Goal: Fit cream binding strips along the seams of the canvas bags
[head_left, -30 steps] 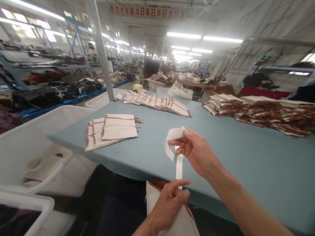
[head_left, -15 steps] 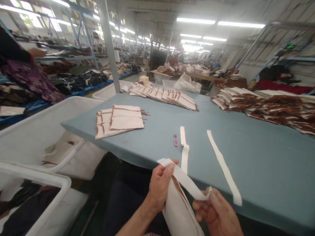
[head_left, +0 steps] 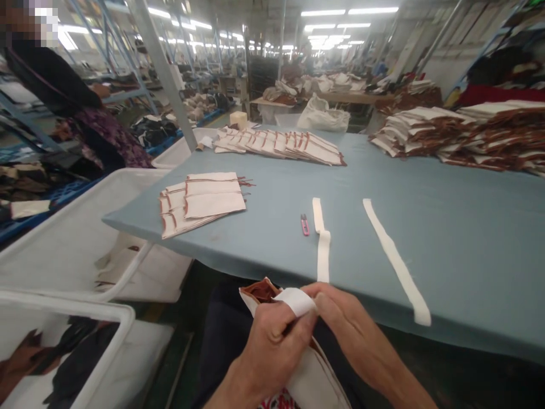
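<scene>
A white fabric strip (head_left: pixel 294 299) is stretched across the open end of a cream fabric piece with brown lining (head_left: pixel 317 378), held over my lap. My left hand (head_left: pixel 275 341) is closed around the fabric piece and the strip. The fingers of my right hand (head_left: pixel 336 307) pinch the strip's other end, close against the left fingertips. Beyond my hands, on the blue-covered table (head_left: pixel 272 238), lie a folded white strip (head_left: pixel 323 255), a long white strip (head_left: pixel 395 261) and pink thread snips (head_left: pixel 305 225).
Cream pieces with brown edges (head_left: pixel 204 196) are stacked at the table's left, with a fanned row (head_left: pixel 276 145) behind. A tall brown-and-cream pile (head_left: pixel 464 136) stands far right. White bins (head_left: pixel 85 250) holding fabric border the left side. A person (head_left: pixel 72 96) is beyond them.
My right hand has moved up and left to meet the left hand, bringing the strip's end along. The piece's brown-lined opening now shows past my left hand.
</scene>
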Demonstrator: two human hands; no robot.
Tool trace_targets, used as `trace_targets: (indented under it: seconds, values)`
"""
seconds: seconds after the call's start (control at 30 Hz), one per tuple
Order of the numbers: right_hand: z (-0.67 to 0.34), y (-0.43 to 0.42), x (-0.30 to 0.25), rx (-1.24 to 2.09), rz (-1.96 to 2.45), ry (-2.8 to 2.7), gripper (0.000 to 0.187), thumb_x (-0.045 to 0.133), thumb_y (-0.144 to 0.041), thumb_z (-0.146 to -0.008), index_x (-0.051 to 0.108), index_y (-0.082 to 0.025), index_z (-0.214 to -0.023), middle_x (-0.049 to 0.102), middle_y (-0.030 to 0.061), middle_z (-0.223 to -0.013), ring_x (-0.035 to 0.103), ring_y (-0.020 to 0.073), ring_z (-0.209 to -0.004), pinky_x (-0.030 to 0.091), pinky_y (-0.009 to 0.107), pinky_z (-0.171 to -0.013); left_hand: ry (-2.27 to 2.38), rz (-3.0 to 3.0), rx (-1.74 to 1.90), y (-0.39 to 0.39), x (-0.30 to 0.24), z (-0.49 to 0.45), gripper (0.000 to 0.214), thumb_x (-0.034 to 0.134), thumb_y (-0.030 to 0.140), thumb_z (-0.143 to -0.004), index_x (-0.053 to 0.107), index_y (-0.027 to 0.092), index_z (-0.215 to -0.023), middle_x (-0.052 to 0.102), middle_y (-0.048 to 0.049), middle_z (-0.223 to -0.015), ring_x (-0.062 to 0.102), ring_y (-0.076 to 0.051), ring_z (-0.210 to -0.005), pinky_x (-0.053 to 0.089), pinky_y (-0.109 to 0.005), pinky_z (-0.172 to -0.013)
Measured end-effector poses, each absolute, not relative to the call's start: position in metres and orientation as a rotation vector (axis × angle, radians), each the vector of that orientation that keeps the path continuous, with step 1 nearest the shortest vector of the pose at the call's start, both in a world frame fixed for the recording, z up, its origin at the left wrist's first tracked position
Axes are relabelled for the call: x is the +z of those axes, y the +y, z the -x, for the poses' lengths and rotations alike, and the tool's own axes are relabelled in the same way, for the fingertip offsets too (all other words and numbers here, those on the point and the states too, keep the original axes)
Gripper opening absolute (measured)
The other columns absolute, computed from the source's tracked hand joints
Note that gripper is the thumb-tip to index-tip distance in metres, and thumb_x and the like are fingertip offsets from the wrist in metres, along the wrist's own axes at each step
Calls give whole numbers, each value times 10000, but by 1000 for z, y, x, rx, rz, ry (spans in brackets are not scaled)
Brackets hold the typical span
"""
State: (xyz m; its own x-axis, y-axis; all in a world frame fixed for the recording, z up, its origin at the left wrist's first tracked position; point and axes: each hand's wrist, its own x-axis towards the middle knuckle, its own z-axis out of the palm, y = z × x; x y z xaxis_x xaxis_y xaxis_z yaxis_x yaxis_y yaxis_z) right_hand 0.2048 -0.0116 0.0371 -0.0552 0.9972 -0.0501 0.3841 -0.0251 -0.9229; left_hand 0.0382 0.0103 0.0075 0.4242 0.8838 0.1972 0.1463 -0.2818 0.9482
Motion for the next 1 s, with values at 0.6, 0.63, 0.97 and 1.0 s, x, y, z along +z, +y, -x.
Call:
trace_targets:
  seconds: [0.6,0.63,0.97,1.0]
  values:
    - [-156,7,40,1273,1405,-1096,364,605,-472,-884,598,-196,-646,632,3,-593,534,124,-529,438,233,-536,1204,-1413,1005,-24,-11,-18,380,491,487,-1018,644,180,-854,569,3,-643,464,-133,-562,376,-240,-542]
    - [-157,9,35,1284,1412,-1103,371,612,-472,-882,578,-199,-633,619,-4,-578,522,119,-519,434,232,-535,1281,-1366,1034,-26,-13,-13,422,464,535,-1022,606,190,-824,553,7,-645,460,-138,-580,382,-238,-550]
    - [-125,-39,-97,1492,1492,-877,510,562,-661,-907,459,-229,-655,431,-71,-510,346,97,-433,294,231,-449,1312,-1157,839,-40,-52,28,708,204,797,-967,368,221,-589,421,12,-567,343,-137,-566,299,-268,-534]
    - [-125,-44,-105,1505,1506,-862,513,558,-668,-908,458,-231,-660,421,-74,-511,334,96,-425,283,232,-440,1311,-1172,829,-44,-51,33,699,242,798,-962,391,215,-604,439,10,-594,364,-141,-592,320,-266,-560]
